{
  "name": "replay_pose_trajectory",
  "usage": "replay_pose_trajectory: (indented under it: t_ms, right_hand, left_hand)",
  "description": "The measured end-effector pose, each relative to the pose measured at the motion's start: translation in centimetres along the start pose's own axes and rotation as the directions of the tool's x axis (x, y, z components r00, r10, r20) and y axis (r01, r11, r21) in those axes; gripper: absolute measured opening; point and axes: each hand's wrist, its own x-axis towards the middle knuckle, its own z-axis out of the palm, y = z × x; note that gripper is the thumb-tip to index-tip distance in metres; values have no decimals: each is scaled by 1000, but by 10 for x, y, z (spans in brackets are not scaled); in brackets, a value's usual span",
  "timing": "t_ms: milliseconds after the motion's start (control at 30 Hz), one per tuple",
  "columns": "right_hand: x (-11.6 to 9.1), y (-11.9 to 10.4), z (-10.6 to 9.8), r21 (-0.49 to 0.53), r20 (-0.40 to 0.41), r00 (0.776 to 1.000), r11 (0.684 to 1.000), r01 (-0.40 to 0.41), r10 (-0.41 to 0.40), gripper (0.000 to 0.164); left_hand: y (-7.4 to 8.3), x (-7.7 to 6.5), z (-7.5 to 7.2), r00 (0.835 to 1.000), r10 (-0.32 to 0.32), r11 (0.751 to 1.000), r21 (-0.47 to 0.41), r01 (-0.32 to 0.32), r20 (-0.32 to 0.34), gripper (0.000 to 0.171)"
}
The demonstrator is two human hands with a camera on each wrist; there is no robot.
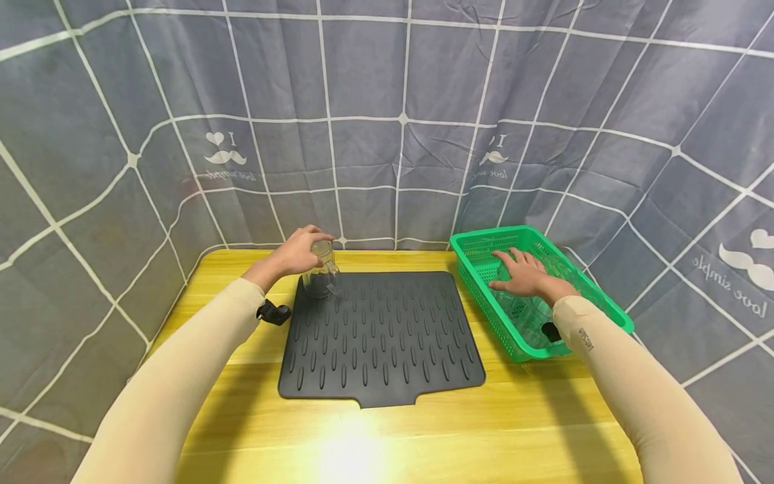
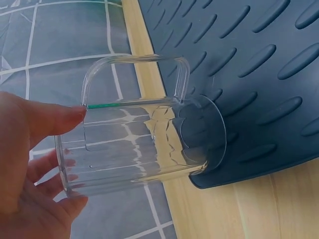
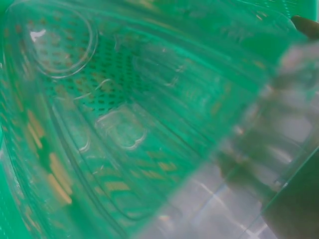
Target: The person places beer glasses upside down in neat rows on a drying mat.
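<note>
At the far left corner of the dark ribbed mat [image 1: 381,336], my left hand [image 1: 300,250] holds a clear glass mug [image 1: 323,275] by its upper end. The left wrist view shows thumb and fingers round the base of the glass mug [image 2: 124,134], with its handle standing out to the side and its open rim at the mat. My right hand [image 1: 523,274] reaches over the green basket [image 1: 491,306], fingers spread above clear glassware [image 1: 535,319] inside. Glass close to the lens fills much of the right wrist view, with a blurred fingertip [image 3: 305,26] at its upper right edge.
The mat and basket sit on a yellow wood-grain table [image 1: 338,437]. A grey curtain [image 1: 369,161] with white grid lines hangs round the back and sides. A black wrist camera [image 1: 274,312] sits at the left wrist.
</note>
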Motion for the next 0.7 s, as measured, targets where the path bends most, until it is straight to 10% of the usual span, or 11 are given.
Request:
replay_pose_trajectory:
  t_ms: [700]
  right_hand:
    - [4, 3, 3, -15, 10, 1000, 1000, -14, 15, 81]
  left_hand:
    - [0, 0, -2, 1000, 6, 1000, -5, -6, 22, 62]
